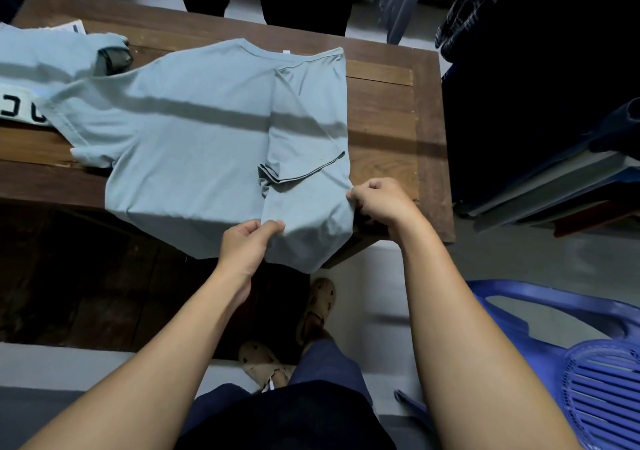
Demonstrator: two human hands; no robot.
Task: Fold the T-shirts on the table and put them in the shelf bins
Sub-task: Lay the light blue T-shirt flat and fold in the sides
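Both hands have their fingers pinched on the T-shirt (194, 131): left hand (247, 242) at the hem, right hand (381, 204) on the folded edge by the desk's (384, 120) right corner. Shirt's long axis runs straight away from them.

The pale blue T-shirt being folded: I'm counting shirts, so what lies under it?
Under the T-shirt shows the wooden table; its spread sleeve overlaps another pale blue shirt. Its hem hangs off the near edge. Anything beneath its middle is covered.
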